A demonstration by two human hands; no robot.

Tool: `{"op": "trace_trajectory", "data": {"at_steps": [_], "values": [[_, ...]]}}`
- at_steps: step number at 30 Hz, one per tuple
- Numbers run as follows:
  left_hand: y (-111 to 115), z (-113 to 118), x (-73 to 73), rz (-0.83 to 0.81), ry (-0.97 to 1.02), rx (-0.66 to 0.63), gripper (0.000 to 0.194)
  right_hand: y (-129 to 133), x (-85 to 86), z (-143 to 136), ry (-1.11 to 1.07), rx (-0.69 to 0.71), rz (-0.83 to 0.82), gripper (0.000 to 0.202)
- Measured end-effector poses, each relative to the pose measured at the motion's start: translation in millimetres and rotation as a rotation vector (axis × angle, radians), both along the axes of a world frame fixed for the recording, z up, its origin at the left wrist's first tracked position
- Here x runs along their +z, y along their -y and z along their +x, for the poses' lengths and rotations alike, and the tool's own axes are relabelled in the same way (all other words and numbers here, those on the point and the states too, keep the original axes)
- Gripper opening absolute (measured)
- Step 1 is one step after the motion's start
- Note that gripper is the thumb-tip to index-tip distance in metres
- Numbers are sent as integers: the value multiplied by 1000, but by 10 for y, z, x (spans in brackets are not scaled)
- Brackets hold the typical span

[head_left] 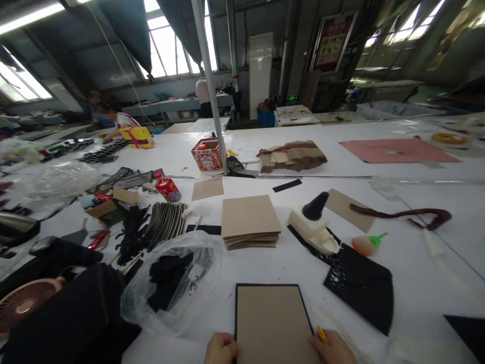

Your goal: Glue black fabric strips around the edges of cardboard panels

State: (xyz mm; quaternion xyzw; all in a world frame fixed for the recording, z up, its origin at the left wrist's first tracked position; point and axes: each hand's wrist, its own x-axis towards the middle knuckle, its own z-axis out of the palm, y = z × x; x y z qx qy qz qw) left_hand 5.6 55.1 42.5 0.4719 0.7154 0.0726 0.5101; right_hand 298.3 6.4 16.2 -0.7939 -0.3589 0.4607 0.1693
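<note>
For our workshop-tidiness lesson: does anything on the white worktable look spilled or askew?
Yes: white flecks mar the curved black sheet by the cream plastic container with a black cone. They look odd against the dark surface, possibly spilled glue.

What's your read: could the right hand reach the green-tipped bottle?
Likely yes: the flat black piece between the right hand and that bottle seems no obstacle, though the hand holds a yellow object.
</note>
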Motion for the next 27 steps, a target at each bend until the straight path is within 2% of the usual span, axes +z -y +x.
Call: {"op": "trace_trajectory", "data": {"at_steps": [7,12,13,15,17,19,20,21,24,27], "values": [[-21,18,-94,32,-126,-229,17,-11,67,-51,110,21,-10,22],[-81,19,-21,64,-285,-379,11,-4,70,-50,143,82,9,21],[-87,36,0,88,-317,-403,14,-5,71,-46,151,97,18,21],[-78,102,16,209,-371,-482,37,-12,77,-34,176,125,33,20],[-36,213,-9,334,-339,-651,60,-26,83,-21,211,151,34,20],[30,354,-50,358,-267,-814,67,-43,82,-9,245,185,25,19],[66,429,-67,332,-234,-847,66,-51,77,-5,263,204,18,19],[102,502,-76,297,-216,-851,64,-59,71,-3,281,223,10,19],[180,690,-61,259,-225,-747,56,-75,61,1,337,278,-2,19],[209,781,-31,261,-220,-690,53,-85,123,32,384,322,10,18]]}}
